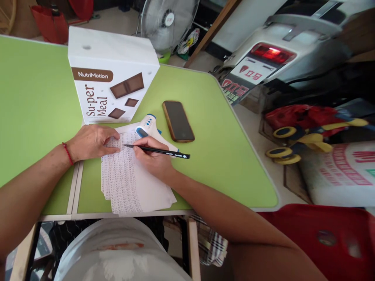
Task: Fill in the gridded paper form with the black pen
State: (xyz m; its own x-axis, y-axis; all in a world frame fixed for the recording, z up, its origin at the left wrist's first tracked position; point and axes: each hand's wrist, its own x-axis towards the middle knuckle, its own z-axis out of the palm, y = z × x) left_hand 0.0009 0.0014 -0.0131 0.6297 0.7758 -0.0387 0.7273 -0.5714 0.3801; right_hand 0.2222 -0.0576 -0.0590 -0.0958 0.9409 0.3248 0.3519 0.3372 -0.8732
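Note:
My right hand (154, 159) grips a black pen (164, 151), its tip touching or just above a sheet of paper (125, 187). Rows of small handwriting fill the sheet's left part, and its right part is blank; more sheets seem to lie beneath. On the upper left of the paper rests my left hand (90, 142), thumb and fingers apart, a red cord round the wrist. Behind my right hand lies a white and blue thermometer gun (149, 124), partly hidden. A dark phone (178, 121) in a brown-edged case lies to its right.
A white carton (99, 93) stands upright behind my left hand on the green folding table (219, 156). Beyond the table are a fan (168, 23) and a white scooter (263, 47). A red plastic stool (319, 234) stands at the lower right, near a filled sack (342, 171).

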